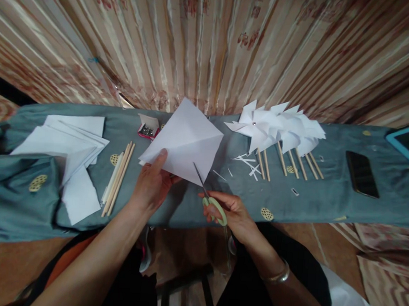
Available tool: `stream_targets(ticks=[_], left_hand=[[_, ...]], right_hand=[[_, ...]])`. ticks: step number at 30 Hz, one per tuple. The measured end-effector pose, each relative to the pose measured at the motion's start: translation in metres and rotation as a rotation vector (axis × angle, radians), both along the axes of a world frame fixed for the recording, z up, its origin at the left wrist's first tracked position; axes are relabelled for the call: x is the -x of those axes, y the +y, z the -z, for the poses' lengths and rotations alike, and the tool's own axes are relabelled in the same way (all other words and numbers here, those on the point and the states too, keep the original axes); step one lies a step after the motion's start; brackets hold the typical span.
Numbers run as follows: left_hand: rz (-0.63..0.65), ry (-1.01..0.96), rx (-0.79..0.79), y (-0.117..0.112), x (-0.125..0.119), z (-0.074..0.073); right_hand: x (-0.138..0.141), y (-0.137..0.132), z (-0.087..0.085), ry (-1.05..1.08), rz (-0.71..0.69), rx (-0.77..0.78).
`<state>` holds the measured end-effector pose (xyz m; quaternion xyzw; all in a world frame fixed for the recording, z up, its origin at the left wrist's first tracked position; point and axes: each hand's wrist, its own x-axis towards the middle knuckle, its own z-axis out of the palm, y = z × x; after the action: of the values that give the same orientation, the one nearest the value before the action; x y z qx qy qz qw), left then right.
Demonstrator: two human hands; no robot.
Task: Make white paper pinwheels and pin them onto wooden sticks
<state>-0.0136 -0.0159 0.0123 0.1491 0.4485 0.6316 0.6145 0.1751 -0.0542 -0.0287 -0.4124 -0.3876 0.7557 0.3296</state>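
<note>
My left hand (156,182) pinches the lower left edge of a white paper square (188,136), thumb on top and fingers beneath. Faint crease lines run across the sheet, which is held up above the table. In my right hand (230,212) is a pair of scissors (215,206) with light green handles, my fingers through the loops. One dark blade lies over the paper near its lower corner; the other blade is hidden under the sheet. Thin white paper strips (248,162) lie on the cloth right of the sheet.
Finished white paper pinwheels (282,127) on wooden sticks lie at the right. Beyond them are a dark phone (362,174) and a blue-framed device (408,142). A small box of pins (148,126), loose wooden sticks (118,180) and white paper sheets (77,140) sit to the left.
</note>
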Motion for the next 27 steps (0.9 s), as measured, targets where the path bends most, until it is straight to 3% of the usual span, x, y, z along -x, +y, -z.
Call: stream_targets(ticks=[27], left_hand=[[0.039,-0.012,0.025,-0.003,-0.012,0.004]], right_hand=[[0.002,0.002,0.002,0.067,0.060,0.029]])
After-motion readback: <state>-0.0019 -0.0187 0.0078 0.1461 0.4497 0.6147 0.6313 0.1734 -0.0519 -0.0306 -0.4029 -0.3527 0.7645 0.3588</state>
